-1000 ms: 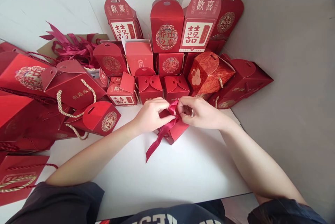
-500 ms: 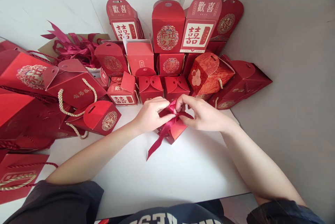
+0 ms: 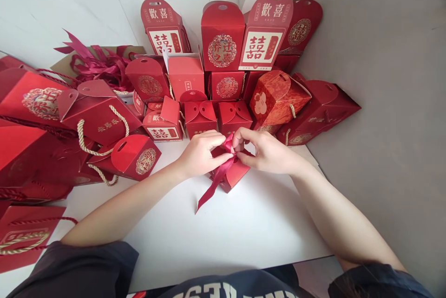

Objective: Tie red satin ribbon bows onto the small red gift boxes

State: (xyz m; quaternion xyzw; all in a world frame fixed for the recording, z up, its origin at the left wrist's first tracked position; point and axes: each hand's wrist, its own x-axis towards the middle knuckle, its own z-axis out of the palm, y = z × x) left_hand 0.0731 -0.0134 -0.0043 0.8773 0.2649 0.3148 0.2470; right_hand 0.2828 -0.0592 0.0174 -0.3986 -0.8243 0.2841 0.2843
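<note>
A small red gift box (image 3: 234,176) stands on the white table, partly covered by my hands. A dark red satin ribbon (image 3: 213,190) is looped at its top, and one long tail hangs down the front left. My left hand (image 3: 201,153) pinches the ribbon from the left between thumb and fingers. From the right, my right hand (image 3: 267,152) pinches the same ribbon close to the knot, its fingers bent. The thumbs nearly meet over the box. How the knot is formed underneath is hidden by the fingers.
Behind my hands stand several red gift boxes (image 3: 200,117), stacked against the marbled wall. More boxes with rope handles (image 3: 104,112) crowd the left side. A pile of loose ribbons (image 3: 101,68) lies at the back left. A grey wall (image 3: 383,103) closes off the right.
My right hand has shifted slightly left, closer to my left hand at the knot. The ribbon's right end shows less beside it. Otherwise little differs.
</note>
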